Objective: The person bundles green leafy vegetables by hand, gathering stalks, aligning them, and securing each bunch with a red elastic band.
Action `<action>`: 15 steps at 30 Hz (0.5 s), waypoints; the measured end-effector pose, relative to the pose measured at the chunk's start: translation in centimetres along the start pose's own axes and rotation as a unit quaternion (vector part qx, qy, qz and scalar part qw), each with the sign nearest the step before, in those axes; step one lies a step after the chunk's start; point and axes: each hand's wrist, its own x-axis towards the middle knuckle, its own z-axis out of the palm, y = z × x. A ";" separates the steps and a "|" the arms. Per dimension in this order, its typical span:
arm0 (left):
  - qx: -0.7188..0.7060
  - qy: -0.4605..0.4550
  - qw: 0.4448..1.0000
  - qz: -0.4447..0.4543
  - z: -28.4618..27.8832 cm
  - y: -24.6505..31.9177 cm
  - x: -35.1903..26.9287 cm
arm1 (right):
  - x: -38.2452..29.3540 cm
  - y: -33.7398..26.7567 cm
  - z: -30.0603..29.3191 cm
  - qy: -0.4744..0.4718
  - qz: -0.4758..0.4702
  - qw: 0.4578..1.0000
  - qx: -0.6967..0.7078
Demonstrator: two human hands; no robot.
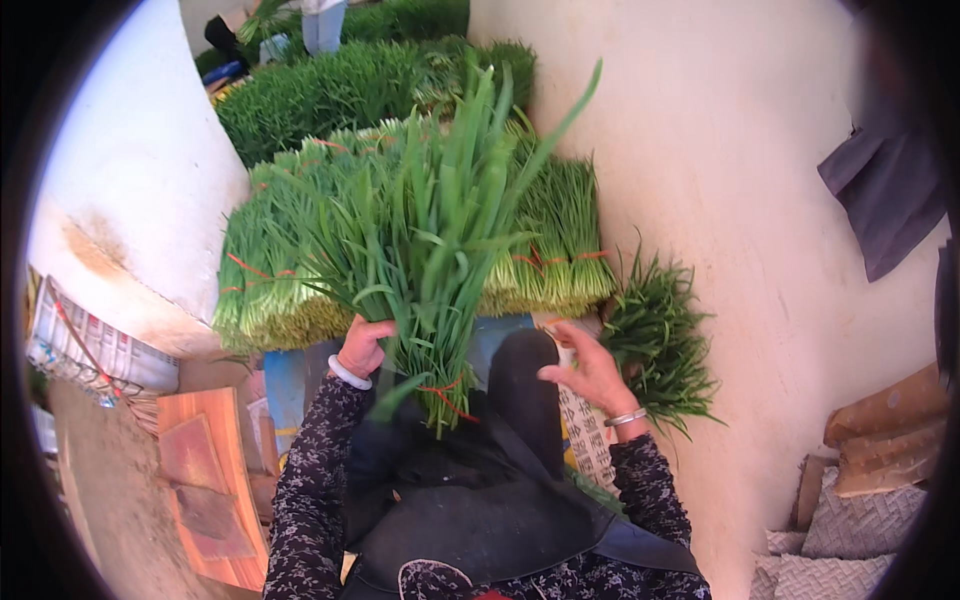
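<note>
A bunch of long, flat green leaves, like garlic chives (435, 300), stands upright over my lap, with a red tie around its lower part. My left hand (364, 346), with a pale bangle at the wrist, grips its left side; the fingers behind the leaves are hidden. To the right of the bunch, my right hand (592, 371) is raised with fingers apart and nothing in it. A metal bangle circles that wrist. Beyond my knees lies a stack of similar bundles with red ties (559, 255), their pale cut ends facing me.
Loose dark green leaves (660, 337) lie by the right wall (735, 225). On the left are a wooden board (240, 480), a white plastic crate (112, 337) and a curved white wall (142, 150). More greens (322, 82) fill the back, where a person (324, 26) stands.
</note>
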 end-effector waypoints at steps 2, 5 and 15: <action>-0.034 -0.061 0.998 0.002 1.1 2.2 1.6 | 2.4 -2.4 1.0 -0.016 -0.073 0.997 -0.033; -0.064 -0.109 0.991 0.045 2.4 4.1 3.0 | 5.9 -5.2 4.3 -0.072 -0.145 0.987 0.005; -0.115 0.004 0.977 0.179 5.5 5.3 0.1 | 5.6 -10.0 8.7 -0.009 -0.132 0.938 0.321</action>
